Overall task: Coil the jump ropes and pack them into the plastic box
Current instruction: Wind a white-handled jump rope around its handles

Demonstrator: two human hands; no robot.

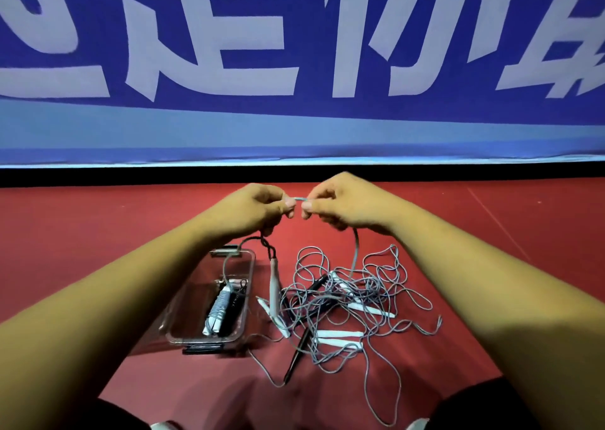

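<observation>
Fingers (289, 203) of both hands pinch one short run of grey cord (299, 198). Left hand (258, 208) and right hand (340, 203) sit close together, with thumb and forefinger curled on the cord and the cord taut between the tips.

Just below the left hand the cord is twisted on itself and ends in a white handle (274, 285), hanging point down. Can't tell if its tip touches the floor (98, 233).

Below the right hand the same cord drops straight into the tangle (343, 298), a loose pile of grey loops with several white handles and at least one black handle mixed in.

Handling, my read:
- The cord is thin, light and limp but a bit springy, so it will hold kinks and loops will pop open if let go.
- It looks slick, so pinch it rather than palm it.
- The handles are the only stiff parts. Start at a handle and feed the cord hand over hand.
- Hard pulls would likely cinch knots and drag the whole pile.

Below and left of the left hand is the clear plastic box (170, 324), open, with two wound ropes (219, 308) inside side by side, one pale and one black. There's room for more.

Beyond the fingers the floor runs to a blue banner (294, 128).
</observation>
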